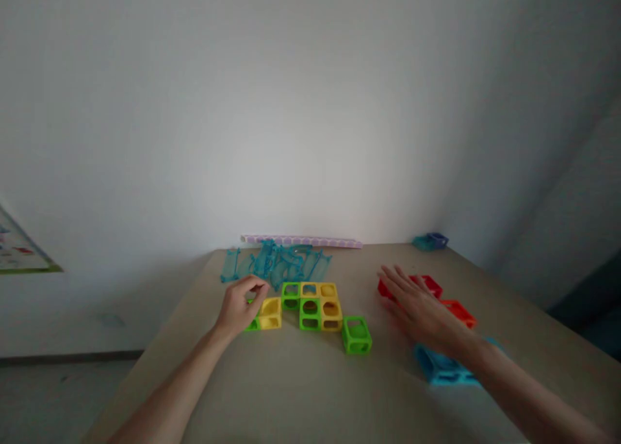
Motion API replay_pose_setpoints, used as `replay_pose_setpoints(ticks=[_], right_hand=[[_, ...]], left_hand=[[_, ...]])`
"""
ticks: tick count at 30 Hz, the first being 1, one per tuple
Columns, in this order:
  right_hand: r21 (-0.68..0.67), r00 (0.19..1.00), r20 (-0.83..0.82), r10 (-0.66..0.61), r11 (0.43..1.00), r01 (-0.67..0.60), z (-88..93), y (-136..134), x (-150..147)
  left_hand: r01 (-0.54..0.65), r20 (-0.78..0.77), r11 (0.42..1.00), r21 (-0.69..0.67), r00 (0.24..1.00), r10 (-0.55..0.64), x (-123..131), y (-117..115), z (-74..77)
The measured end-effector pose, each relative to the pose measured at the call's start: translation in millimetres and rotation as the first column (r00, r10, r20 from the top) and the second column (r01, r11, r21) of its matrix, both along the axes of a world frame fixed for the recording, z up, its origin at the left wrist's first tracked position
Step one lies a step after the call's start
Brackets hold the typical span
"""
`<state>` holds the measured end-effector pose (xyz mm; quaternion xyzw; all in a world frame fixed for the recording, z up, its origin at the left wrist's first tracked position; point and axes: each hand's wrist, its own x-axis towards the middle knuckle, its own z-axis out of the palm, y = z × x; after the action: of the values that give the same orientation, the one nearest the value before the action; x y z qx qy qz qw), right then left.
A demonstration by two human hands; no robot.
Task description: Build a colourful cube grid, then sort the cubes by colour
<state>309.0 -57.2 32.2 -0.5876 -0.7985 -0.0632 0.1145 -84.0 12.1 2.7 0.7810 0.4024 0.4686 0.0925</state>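
Note:
My left hand [241, 303] is closed, with its fingers curled over a green cube block [253, 324] that they partly hide. A yellow cube block [270, 314] sits against that green one on its right. To the right stands a joined group of green cubes [309, 314] and yellow cubes [330, 312], and a single green cube [356, 334] is apart from it. My right hand [410, 301] is open, fingers stretched out, over red blocks [429, 285] that it partly covers. Whether it touches them I cannot tell. It looks slightly blurred.
Translucent blue track-like pieces [276, 263] lie heaped at the back, before a long purple patterned strip [310, 241] by the wall. An orange block [458, 313] and blue blocks [444, 366] lie around my right forearm. A dark blue piece [437, 240] sits in the far right corner.

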Motion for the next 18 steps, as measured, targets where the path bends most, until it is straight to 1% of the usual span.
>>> replay_pose_setpoints(ticks=[2,3,5,6,8,10,12,15,18], right_hand=[[0.078,0.99,-0.038,0.134,0.988,-0.131,12.1,-6,-49],[0.106,0.982,-0.063,0.177,0.98,-0.169,17.0,-9,-76],[0.114,0.961,-0.097,0.259,0.962,-0.248,23.2,-9,-126],[0.105,0.954,-0.11,0.279,0.958,-0.268,24.1,-7,-148],[0.104,0.958,-0.106,0.266,0.961,-0.255,21.6,2,-181],[0.093,0.968,-0.099,0.229,0.971,-0.22,14.0,13,-200],[0.083,0.973,-0.104,0.207,0.977,-0.199,4.0,22,-207],[0.096,0.966,-0.128,0.224,0.972,-0.213,-8.1,31,-204],[0.114,0.959,-0.154,0.237,0.969,-0.221,-12.5,32,-201]], left_hand=[[0.021,-0.004,0.999,-0.034,1.0,-0.022,0,0,0.5],[0.036,-0.011,0.998,-0.057,0.999,-0.037,-1,-1,1.0],[0.068,-0.03,0.991,-0.116,0.997,-0.072,-2,-1,2.6],[0.083,-0.044,0.985,-0.151,0.995,-0.09,-2,-2,3.6],[0.107,-0.081,0.972,-0.208,0.989,-0.126,-3,-4,5.8],[0.122,-0.14,0.963,-0.241,0.977,-0.159,-4,-5,7.9],[0.135,-0.201,0.958,-0.253,0.961,-0.188,-4,-7,9.8],[0.156,-0.26,0.952,-0.263,0.939,-0.226,-6,-9,11.8],[0.153,-0.292,0.948,-0.279,0.927,-0.235,-8,-10,13.0]])
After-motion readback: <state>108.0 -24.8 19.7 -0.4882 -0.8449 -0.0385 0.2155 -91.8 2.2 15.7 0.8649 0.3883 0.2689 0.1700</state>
